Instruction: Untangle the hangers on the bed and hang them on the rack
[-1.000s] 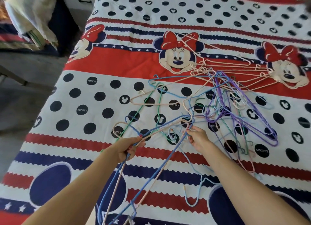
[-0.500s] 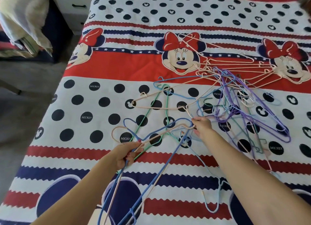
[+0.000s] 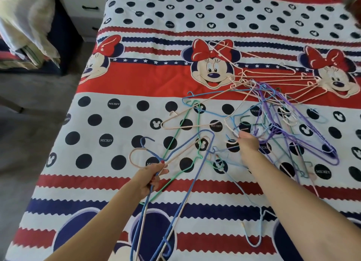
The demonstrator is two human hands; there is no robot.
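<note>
A tangle of thin wire hangers in purple, blue, green and cream lies on the bed, right of centre. My left hand grips the necks of a blue hanger and a cream hanger, whose hooks stick up to the left. A green hanger lies under them. My right hand reaches into the near edge of the tangle, fingertips among cream and blue wires; what they hold is hidden. No rack is in view.
The bed cover has red and navy stripes, black dots and cartoon mouse faces. A light-blue hanger lies by my right forearm. Grey floor runs along the bed's left side, with a white drawer unit and draped cloth at top left.
My right hand has moved up and right, deeper into the tangle. My left hand keeps its grip on the blue and cream hangers, which have spread away from the pile.
</note>
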